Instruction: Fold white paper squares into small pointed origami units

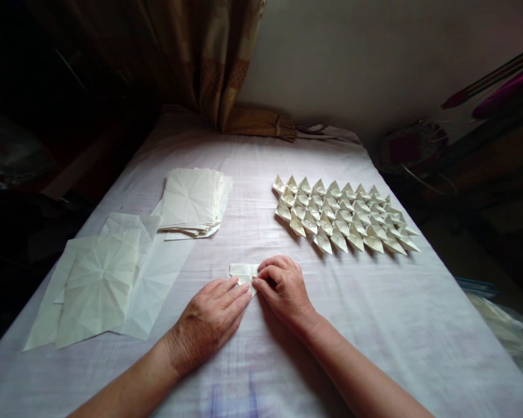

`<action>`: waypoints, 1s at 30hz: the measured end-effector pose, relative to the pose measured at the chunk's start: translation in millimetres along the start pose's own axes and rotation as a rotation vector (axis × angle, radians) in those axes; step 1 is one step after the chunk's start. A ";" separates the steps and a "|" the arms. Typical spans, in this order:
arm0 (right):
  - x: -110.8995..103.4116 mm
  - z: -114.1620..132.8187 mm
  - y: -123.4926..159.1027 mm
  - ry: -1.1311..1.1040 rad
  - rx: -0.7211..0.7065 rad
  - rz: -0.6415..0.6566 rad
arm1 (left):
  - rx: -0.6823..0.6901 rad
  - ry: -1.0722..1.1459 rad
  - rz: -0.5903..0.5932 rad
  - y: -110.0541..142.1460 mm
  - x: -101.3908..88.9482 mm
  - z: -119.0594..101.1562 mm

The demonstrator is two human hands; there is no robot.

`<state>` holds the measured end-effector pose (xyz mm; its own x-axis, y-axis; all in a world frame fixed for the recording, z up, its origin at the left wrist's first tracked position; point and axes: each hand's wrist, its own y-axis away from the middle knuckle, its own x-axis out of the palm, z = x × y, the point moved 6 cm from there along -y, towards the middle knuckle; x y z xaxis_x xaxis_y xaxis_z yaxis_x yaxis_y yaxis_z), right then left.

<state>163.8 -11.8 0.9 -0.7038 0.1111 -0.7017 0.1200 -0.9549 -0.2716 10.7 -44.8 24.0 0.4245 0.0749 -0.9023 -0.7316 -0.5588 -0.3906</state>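
Observation:
A small folded piece of white paper (pixel 243 269) lies on the cloth-covered table between my hands, partly hidden under them. My left hand (pixel 215 309) rests flat on its lower left part, fingers stretched out. My right hand (pixel 284 288) has its thumb and curled fingers pinched on the paper's right edge. To the right, beyond the hands, several folded paper boats (pixel 342 216) stand in close rows, their points up.
A stack of creased paper sheets (pixel 189 198) sits at the left back. Nearer, loose creased sheets (pixel 102 278) overlap at the left. A gold curtain (pixel 226 64) hangs down onto the far edge of the table (pixel 392 325). A plastic bag (pixel 505 331) is at the lower right, off the table.

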 end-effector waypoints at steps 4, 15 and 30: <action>0.7 0.5 -0.4 -0.002 0.010 -0.006 | 0.007 -0.001 0.005 0.7 1.0 0.6; 1.7 1.1 0.6 0.039 0.011 -0.034 | 0.045 -0.001 0.040 -1.6 -0.4 1.0; 0.6 6.5 0.9 0.075 -0.016 -0.029 | -0.016 0.057 -0.014 -7.5 -1.2 11.8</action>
<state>158.9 -14.4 4.4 -0.6530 0.1590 -0.7405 0.1124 -0.9465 -0.3024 9.4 -30.9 25.9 0.4644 0.0361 -0.8849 -0.7171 -0.5710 -0.3996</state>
